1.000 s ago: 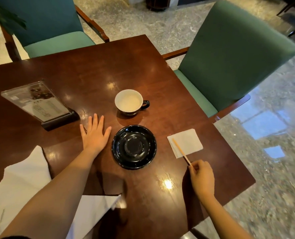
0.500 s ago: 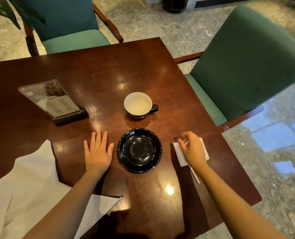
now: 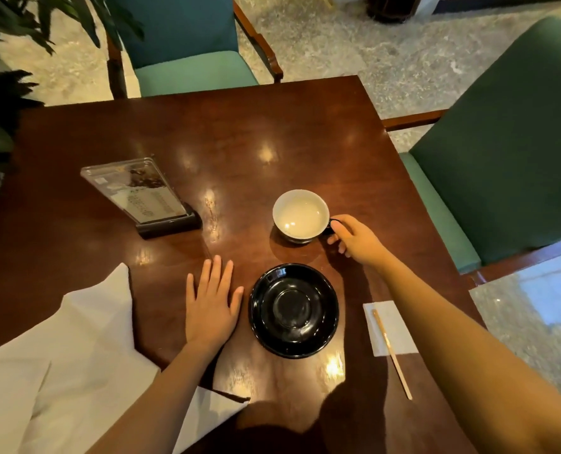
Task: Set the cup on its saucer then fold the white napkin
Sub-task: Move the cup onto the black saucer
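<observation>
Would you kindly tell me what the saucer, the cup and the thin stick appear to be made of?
Saucer: probably glazed black ceramic; glossy, with sharp reflections across it.
Cup: likely glazed ceramic as well, white inside and dark outside, with a small glint on the inner wall.
Stick: pale tan, matte, thin, probably wood or bamboo.

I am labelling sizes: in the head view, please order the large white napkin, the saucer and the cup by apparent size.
1. large white napkin, nearest and partly out of frame.
2. saucer.
3. cup, farther away, so less sure.
</observation>
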`<action>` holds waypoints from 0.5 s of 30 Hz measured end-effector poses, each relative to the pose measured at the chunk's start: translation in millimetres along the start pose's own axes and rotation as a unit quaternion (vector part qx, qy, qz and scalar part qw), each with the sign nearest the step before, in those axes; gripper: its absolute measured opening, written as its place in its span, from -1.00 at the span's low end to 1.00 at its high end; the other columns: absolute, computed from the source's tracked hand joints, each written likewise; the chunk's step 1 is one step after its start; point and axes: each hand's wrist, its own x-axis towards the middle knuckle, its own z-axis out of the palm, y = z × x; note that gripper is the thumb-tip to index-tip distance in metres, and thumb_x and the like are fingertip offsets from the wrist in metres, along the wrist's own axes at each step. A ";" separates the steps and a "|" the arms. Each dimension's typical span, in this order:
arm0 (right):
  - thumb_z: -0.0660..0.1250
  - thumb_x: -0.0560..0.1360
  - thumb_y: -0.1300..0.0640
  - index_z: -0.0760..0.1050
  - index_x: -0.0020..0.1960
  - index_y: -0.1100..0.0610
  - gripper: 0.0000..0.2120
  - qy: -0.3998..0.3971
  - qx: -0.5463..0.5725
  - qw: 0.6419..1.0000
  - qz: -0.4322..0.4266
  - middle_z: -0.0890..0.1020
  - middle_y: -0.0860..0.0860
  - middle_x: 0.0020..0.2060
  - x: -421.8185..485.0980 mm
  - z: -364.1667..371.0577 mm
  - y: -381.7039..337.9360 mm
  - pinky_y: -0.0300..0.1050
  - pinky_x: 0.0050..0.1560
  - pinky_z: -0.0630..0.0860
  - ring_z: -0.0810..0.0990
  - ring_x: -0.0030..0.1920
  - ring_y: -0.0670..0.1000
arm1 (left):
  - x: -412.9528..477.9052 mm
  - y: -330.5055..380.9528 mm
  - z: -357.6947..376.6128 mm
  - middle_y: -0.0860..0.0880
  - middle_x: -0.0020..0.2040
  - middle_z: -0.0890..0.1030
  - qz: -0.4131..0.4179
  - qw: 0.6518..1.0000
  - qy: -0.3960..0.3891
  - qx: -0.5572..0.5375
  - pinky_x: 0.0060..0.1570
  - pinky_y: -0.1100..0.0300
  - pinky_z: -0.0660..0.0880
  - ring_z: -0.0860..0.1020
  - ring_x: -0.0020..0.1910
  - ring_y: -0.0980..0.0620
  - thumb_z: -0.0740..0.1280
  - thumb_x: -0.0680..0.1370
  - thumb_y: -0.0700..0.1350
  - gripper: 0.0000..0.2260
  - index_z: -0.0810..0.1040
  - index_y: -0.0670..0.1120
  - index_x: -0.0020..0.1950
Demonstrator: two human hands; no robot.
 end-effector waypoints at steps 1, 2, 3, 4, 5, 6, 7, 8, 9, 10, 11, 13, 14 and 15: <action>0.09 0.62 0.03 0.43 0.12 0.10 -0.78 -0.009 0.024 1.000 0.006 0.59 0.01 -0.26 1.6 1.8 -0.1 -0.35 -0.46 0.39 0.45 -0.41 -0.06 | -0.3 0.0 -0.2 -0.04 0.53 0.10 0.001 1.000 0.002 0.000 0.46 -0.09 -0.09 -0.04 0.51 0.03 -0.09 0.58 0.18 -0.47 0.11 0.01 0.51; 0.09 0.62 0.02 0.43 0.04 0.07 -0.81 -0.014 0.046 0.999 0.011 0.58 0.01 -0.29 2.6 4.0 -0.5 -0.31 -0.45 0.38 0.43 -0.41 -0.06 | -0.7 -0.5 -1.0 -0.04 0.53 0.10 0.000 1.000 0.002 0.004 0.46 -0.09 -0.10 -0.05 0.51 0.03 -0.09 0.58 0.18 -0.48 0.10 0.01 0.51; 0.09 0.62 0.02 0.42 -0.05 0.06 -0.81 -0.017 0.066 0.998 0.012 0.56 0.02 -0.31 3.3 5.6 -0.7 -0.28 -0.44 0.37 0.41 -0.42 -0.05 | -0.5 -0.8 -1.6 -0.03 0.53 0.10 -0.001 1.000 0.001 0.007 0.46 -0.08 -0.10 -0.06 0.51 0.04 -0.09 0.58 0.18 -0.48 0.09 0.02 0.51; 0.08 0.62 0.03 0.41 -0.10 0.07 -0.79 -0.020 0.085 0.996 0.010 0.53 0.03 -0.33 3.4 6.4 -0.3 -0.26 -0.43 0.34 0.38 -0.43 -0.05 | -0.2 -0.8 -2.0 -0.02 0.53 0.09 -0.001 1.000 0.000 0.009 0.47 -0.08 -0.10 -0.07 0.51 0.05 -0.09 0.58 0.18 -0.48 0.09 0.03 0.51; 0.08 0.62 0.04 0.39 -0.14 0.09 -0.77 -0.026 0.106 0.994 0.010 0.50 0.04 -0.34 3.4 6.5 0.9 -0.24 -0.42 0.32 0.35 -0.42 -0.06 | -0.2 -1.0 -2.4 -0.02 0.53 0.09 -0.002 1.000 -0.003 0.008 0.47 -0.08 -0.10 -0.08 0.51 0.05 -0.10 0.58 0.18 -0.49 0.08 0.03 0.51; 0.08 0.62 0.04 0.37 -0.16 0.12 -0.75 -0.037 0.128 0.991 0.013 0.47 0.04 -0.35 3.3 5.2 2.2 -0.23 -0.41 0.30 0.32 -0.42 -0.06 | -0.1 -0.9 -2.5 -0.01 0.53 0.09 -0.003 1.000 -0.007 0.008 0.47 -0.08 -0.10 -0.08 0.51 0.05 -0.10 0.58 0.18 -0.49 0.08 0.04 0.51; 0.08 0.63 0.05 0.35 -0.17 0.14 -0.74 -0.051 0.148 0.987 0.018 0.44 0.05 -0.35 3.6 3.5 3.2 -0.22 -0.40 0.27 0.29 -0.41 -0.06 | -0.4 -0.6 -2.6 -0.01 0.53 0.08 -0.003 1.000 -0.011 0.009 0.47 -0.08 -0.11 -0.09 0.51 0.05 -0.10 0.58 0.18 -0.49 0.07 0.04 0.51; 0.08 0.63 0.06 0.33 -0.18 0.15 -0.74 -0.067 0.163 0.984 0.022 0.42 0.05 -0.35 3.9 1.5 3.7 -0.22 -0.39 0.24 0.26 -0.41 -0.06 | -0.8 -0.6 -2.9 0.00 0.53 0.06 -0.003 1.000 -0.015 0.011 0.47 -0.07 -0.13 -0.10 0.51 0.06 -0.11 0.58 0.19 -0.48 0.06 0.05 0.51; 0.08 0.63 0.06 0.32 -0.19 0.15 -0.74 -0.082 0.173 0.981 0.023 0.41 0.06 -0.35 4.2 -0.2 3.5 -0.21 -0.39 0.21 0.24 -0.42 -0.06 | -1.1 -0.8 -3.4 0.00 0.54 0.05 -0.003 1.000 -0.017 0.013 0.47 -0.06 -0.16 -0.12 0.51 0.06 -0.12 0.58 0.19 -0.48 0.05 0.05 0.51; 0.07 0.63 0.07 0.31 -0.20 0.15 -0.73 -0.095 0.177 0.979 0.023 0.39 0.06 -0.36 4.4 -1.4 3.1 -0.21 -0.40 0.19 0.22 -0.42 -0.06 | -1.1 -1.0 -3.4 0.01 0.54 0.04 -0.003 1.000 -0.016 0.014 0.46 -0.05 -0.18 -0.12 0.51 0.06 -0.12 0.58 0.19 -0.48 0.04 0.05 0.51; 0.07 0.63 0.07 0.31 -0.22 0.15 -0.72 -0.105 0.178 0.978 0.021 0.38 0.06 -0.36 4.5 -2.0 2.8 -0.22 -0.41 0.18 0.21 -0.42 -0.06 | -0.9 -0.9 -3.2 0.00 0.54 0.05 -0.004 1.000 -0.015 0.013 0.46 -0.04 -0.19 -0.12 0.51 0.06 -0.12 0.58 0.20 -0.48 0.04 0.05 0.51; 0.07 0.63 0.07 0.31 -0.23 0.15 -0.71 -0.118 0.176 0.977 0.016 0.37 0.05 -0.37 2.8 -2.3 1.9 -0.25 -0.43 0.17 0.20 -0.43 -0.07 | -0.8 0.1 -3.1 -0.01 0.53 0.07 -0.004 1.000 -0.013 0.009 0.46 -0.04 -0.18 -0.10 0.51 0.05 -0.12 0.58 0.20 -0.48 0.07 0.04 0.51; 0.07 0.63 0.07 0.31 -0.23 0.15 -0.71 -0.121 0.175 0.977 0.013 0.37 0.05 -0.38 1.5 -2.3 1.3 -0.25 -0.43 0.17 0.20 -0.43 -0.07 | -1.0 0.3 -2.9 -0.01 0.53 0.08 -0.003 1.000 -0.012 0.007 0.46 -0.04 -0.17 -0.09 0.51 0.05 -0.13 0.57 0.21 -0.47 0.07 0.04 0.50; 0.07 0.63 0.08 0.31 -0.24 0.15 -0.71 -0.123 0.173 0.977 0.011 0.37 0.04 -0.38 0.0 -2.5 0.7 -0.25 -0.43 0.17 0.19 -0.43 -0.07 | -1.1 0.1 -2.8 0.00 0.53 0.06 -0.002 1.000 -0.012 0.004 0.46 -0.04 -0.17 -0.10 0.51 0.06 -0.14 0.57 0.21 -0.46 0.06 0.04 0.51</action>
